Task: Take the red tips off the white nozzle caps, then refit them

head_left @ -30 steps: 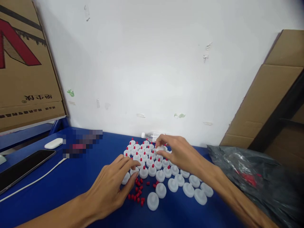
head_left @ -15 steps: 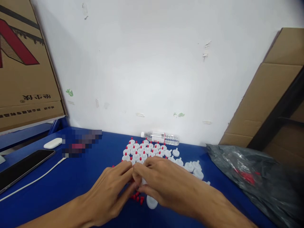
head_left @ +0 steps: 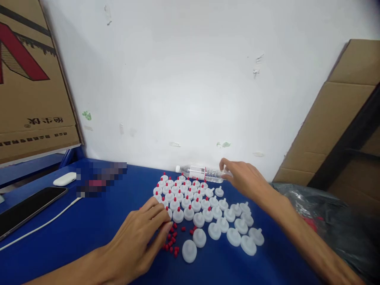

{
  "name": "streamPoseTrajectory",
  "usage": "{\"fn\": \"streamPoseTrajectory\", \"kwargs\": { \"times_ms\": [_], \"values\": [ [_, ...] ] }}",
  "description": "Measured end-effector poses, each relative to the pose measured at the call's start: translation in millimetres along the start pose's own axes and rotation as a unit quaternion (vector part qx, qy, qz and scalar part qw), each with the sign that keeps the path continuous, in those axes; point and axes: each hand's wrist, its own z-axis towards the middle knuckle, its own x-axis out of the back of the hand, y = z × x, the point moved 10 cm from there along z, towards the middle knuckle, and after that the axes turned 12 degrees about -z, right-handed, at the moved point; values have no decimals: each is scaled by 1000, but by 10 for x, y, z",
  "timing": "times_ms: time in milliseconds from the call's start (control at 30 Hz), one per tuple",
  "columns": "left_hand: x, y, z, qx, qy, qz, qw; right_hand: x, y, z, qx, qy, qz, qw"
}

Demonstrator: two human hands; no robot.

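My left hand (head_left: 144,233) is low over the blue table, its fingers curled and the thumb near the fingertips. Whatever they may hold is hidden. Beside its fingertips lie several small red tips (head_left: 171,239). Raised at the far end of the bottle, my right hand (head_left: 243,176) has thumb and forefinger curved around a white piece, seemingly a nozzle cap (head_left: 227,172). Several round white nozzle caps with red tips (head_left: 178,215) stand in rows ahead of my left hand. Bare white nozzle caps (head_left: 234,236) are spread to the right, below my right forearm.
A clear plastic bottle (head_left: 197,172) lies along the wall behind the rows. On the left are a phone (head_left: 32,208), a white case (head_left: 64,179) and a white cable (head_left: 44,229). A grey plastic bag (head_left: 332,233) lies at right, near cardboard (head_left: 341,107).
My hands were together over the caps. The right one has moved away, up and to the right, near the bottle's end; the left has stayed almost in place.
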Motion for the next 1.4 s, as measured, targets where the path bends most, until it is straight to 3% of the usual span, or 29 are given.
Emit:
{"fn": "streamPoseTrajectory", "kwargs": {
  "times_ms": [167, 300, 433, 600, 733, 1000, 1167, 1400],
  "values": [
    [-135, -133, 12, 31, -35, 6, 999, -650, 293, 7, -58, -101, -5, 993],
    [-167, -107, -2, 17, -51, 15, 998, -862, 372, -24, -66, -153, 15, 986],
    [-202, -116, 0, 24, -67, 11, 997, -710, 352, 8, -47, -135, 38, 989],
    [-190, -132, 8, 22, -54, -1, 998, -482, -178, 23, 81, -95, 108, 986],
    [-190, -146, 1, 14, -46, 2, 999, -454, -442, 10, 123, -77, 120, 982],
    [-269, -235, -37, 25, -66, 4, 998, -394, -447, 5, 136, -55, 120, 982],
    [-328, -279, -36, 49, -95, -1, 994, -172, -446, -18, 141, -28, 142, 979],
    [-245, -195, -45, 46, -80, -7, 996, -55, -657, -355, 160, -34, 156, 974]
  ]
}}
